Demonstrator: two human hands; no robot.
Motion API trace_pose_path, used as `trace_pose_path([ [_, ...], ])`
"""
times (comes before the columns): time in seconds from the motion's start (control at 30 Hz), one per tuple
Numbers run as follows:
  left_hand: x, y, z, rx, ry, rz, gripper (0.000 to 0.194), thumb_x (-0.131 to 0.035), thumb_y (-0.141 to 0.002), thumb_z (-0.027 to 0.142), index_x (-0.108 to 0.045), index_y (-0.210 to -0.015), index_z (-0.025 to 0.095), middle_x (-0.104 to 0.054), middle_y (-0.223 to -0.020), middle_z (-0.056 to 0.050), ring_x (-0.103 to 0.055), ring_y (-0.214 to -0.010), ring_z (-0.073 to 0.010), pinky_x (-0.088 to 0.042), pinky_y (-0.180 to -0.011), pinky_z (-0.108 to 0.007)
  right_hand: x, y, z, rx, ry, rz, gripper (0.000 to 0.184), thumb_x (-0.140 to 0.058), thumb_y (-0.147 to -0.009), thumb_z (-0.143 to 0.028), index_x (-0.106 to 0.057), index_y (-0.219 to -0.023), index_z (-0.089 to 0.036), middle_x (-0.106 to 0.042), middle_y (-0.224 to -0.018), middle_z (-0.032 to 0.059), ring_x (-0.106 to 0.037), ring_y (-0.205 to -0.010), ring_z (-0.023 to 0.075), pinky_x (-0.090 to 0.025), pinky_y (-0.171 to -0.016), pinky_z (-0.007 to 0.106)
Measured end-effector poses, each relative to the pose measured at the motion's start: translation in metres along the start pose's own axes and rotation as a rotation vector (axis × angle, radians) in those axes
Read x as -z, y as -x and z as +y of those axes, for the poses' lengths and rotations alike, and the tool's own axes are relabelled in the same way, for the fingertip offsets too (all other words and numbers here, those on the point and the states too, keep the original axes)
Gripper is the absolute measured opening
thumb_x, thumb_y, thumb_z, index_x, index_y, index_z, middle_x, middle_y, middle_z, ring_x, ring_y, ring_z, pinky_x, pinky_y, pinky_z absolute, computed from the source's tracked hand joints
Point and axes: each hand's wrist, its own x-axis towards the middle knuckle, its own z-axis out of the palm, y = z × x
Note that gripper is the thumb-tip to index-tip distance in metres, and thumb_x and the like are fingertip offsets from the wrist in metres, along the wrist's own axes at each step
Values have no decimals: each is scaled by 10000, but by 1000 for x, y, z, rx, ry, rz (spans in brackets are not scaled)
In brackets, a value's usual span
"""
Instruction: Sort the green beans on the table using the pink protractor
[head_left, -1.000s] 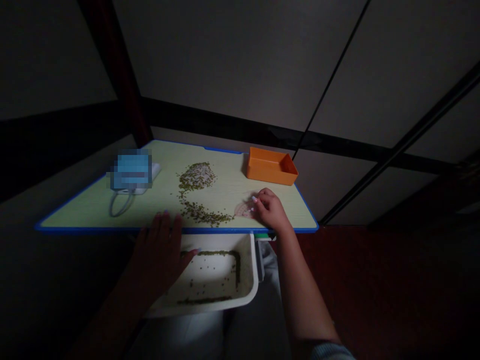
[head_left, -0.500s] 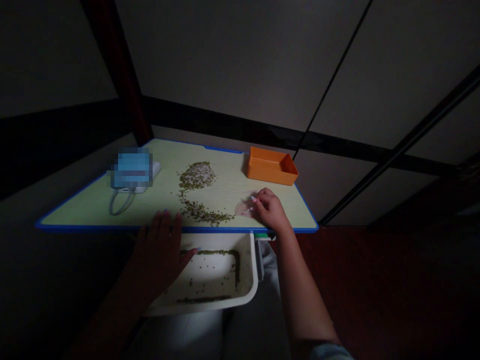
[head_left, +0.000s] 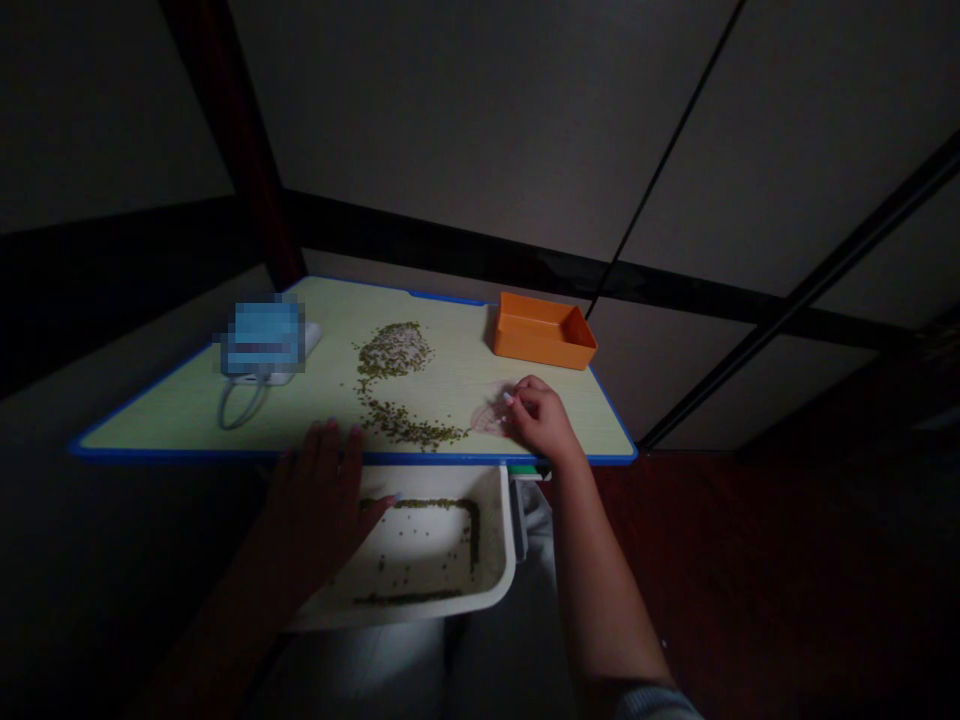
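Observation:
My left hand (head_left: 322, 495) lies spread at the table's front edge, fingertips on the tabletop and thumb over a white bin (head_left: 495, 600). It holds nothing. On the right of the table, my right hand (head_left: 538, 418) is closed in a pinch, thumb against the fingers; what is in the pinch, if anything, is hidden. Beside and partly behind it shows a see-through pinkish thing (head_left: 489, 418), too dim to name. Between the hands spreads a curved trail of small green beans (head_left: 409, 428). Behind it sits a heap of green beans mixed with pale grains (head_left: 396, 350).
An orange open box (head_left: 544, 340) stands at the table's back right. At the left lies a blurred-out blue and white object (head_left: 266, 340) with a grey cord loop (head_left: 236, 405). More green beans line the bin's floor. The tabletop (head_left: 330, 310) has a blue rim, with cabinet panels behind.

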Motion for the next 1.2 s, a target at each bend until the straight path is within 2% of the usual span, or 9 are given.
trace_pose_path([
  [0.2,3,0,0,2,-2,-11,815,-443,-813,553,-358,-1418,14,-410,-1478,-348,-373,-1418,-450,-361,-1103,-600,0,0,-3,-8,24,14,281,-543,-880,-262,-501,-608,-208,-506,-772,33,-511,-730,168,-407,-677,307],
  [0.73,6,-1,1,-12,4,-7,805,-448,-820,540,-376,-1398,-15,-419,-1456,-364,-394,-1391,-476,-364,-1091,-606,-1,-1,-5,44,-1,-55,288,-534,-914,-295,-495,-641,-212,-504,-765,28,-510,-737,169,-407,-688,301],
  [1.0,5,-1,2,8,-11,-9,814,-433,-817,562,-341,-1428,32,-417,-1482,-329,-375,-1421,-432,-351,-1112,-597,-1,-1,-4,61,-47,-75,301,-541,-918,-322,-497,-643,-209,-501,-764,22,-502,-731,162,-418,-680,293],
  [1.2,8,-2,2,-7,-2,-22,810,-437,-821,543,-374,-1398,-23,-426,-1452,-363,-397,-1386,-479,-367,-1084,-611,-1,-1,-6,70,-47,-84,278,-545,-919,-310,-514,-662,-208,-509,-775,24,-510,-746,164,-415,-687,293],
])
